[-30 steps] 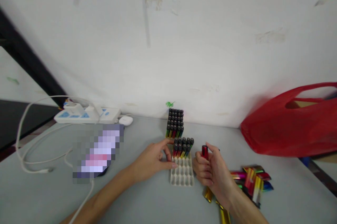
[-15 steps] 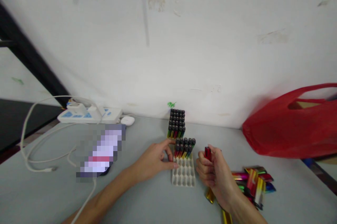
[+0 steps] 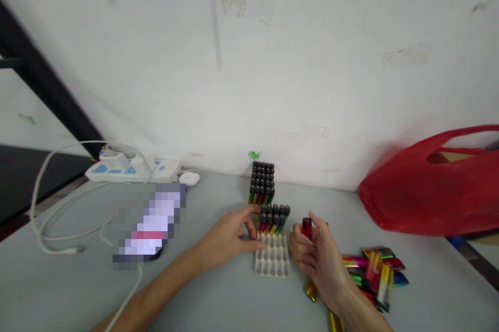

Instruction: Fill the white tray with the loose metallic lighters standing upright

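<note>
A white tray (image 3: 272, 262) with rows of small pockets lies in front of me. Several black-topped sticks (image 3: 275, 213) with shiny coloured bodies stand upright in its far rows; the near pockets show bare. My left hand (image 3: 234, 233) grips the tray's left side, thumb on the rim and forefinger by the far sticks. To the right of the tray, my right hand (image 3: 312, 251) is closed around a shiny red stick (image 3: 306, 227). Its upper end sticks out above the fingers, and the rest is hidden in the fist.
Behind the tray, a block of similar black-topped sticks (image 3: 262, 181) stands near the wall. A loose pile of shiny coloured sticks (image 3: 376, 275) lies right. A red bag (image 3: 424, 197), a phone (image 3: 154, 223), a power strip (image 3: 167, 170) and white cables (image 3: 37, 202) are around.
The red stick in my right hand has turned slightly, and the fingers have shifted a little. My left hand and the tray stay in place.
</note>
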